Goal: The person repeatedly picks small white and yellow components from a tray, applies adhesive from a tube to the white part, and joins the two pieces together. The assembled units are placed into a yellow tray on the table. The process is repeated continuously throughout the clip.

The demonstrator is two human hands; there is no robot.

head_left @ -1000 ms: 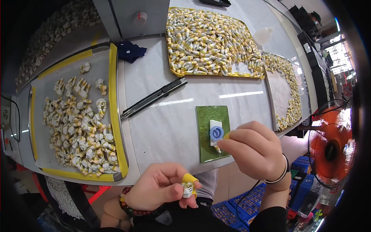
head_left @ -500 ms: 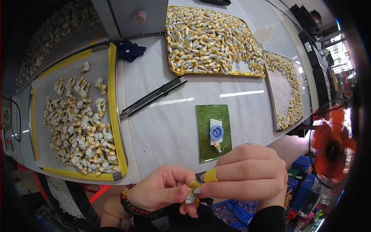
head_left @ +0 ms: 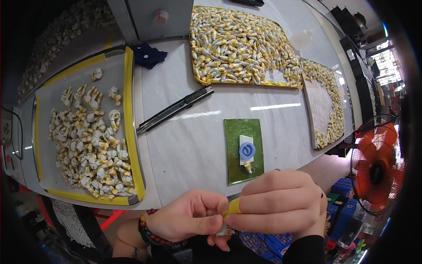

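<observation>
White piece [head_left: 224, 230] sits pinched between left hand [head_left: 189, 218] and right hand [head_left: 278, 203].

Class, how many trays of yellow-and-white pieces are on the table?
3: the left tray, the far tray and the right tray. Others may be hidden.

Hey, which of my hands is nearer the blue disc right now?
Right. Your right hand is just below the blue disc in the view, toward its right, not touching it; your left hand is lower and off to its left.
</observation>
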